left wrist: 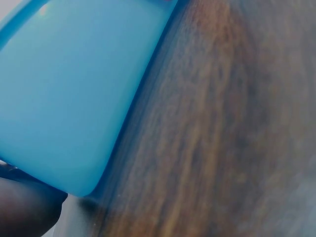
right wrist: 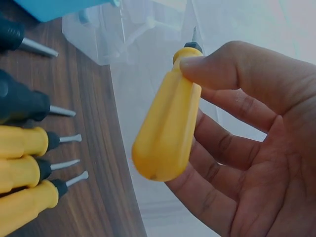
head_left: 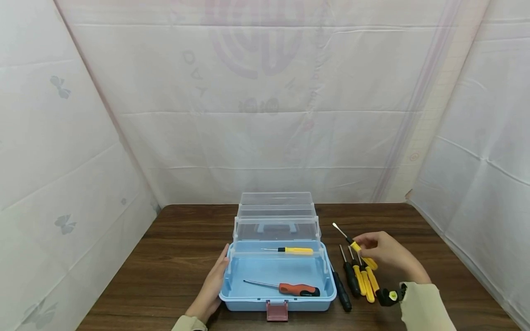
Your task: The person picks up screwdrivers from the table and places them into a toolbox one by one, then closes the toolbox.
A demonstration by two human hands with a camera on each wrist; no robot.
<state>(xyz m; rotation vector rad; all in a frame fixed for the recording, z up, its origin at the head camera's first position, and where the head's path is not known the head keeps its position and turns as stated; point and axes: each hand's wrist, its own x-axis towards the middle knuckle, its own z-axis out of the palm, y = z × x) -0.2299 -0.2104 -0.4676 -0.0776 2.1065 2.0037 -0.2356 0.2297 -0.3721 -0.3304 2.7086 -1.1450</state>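
A pale green fabric sleeve [head_left: 429, 307] is worn above the right hand [head_left: 391, 255], by which a yellow-handled screwdriver [right wrist: 165, 126] is pinched above black- and yellow-handled screwdrivers [right wrist: 19, 171] on the brown wooden table [head_left: 165, 276]. Faint letters, A and Y, can be read on the white sheet [head_left: 157, 78]. In a light-blue plastic toolbox [head_left: 244, 305], touched by the left hand [head_left: 213, 287] with fingers extended, an orange-and-black screwdriver [head_left: 293, 289] is held.

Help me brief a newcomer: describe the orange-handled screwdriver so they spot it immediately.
On the brown table, find the open blue box. Inside, near the latch, lies the orange-handled screwdriver. Orange and black, it stands apart from the yellow-handled screwdriver farther back.
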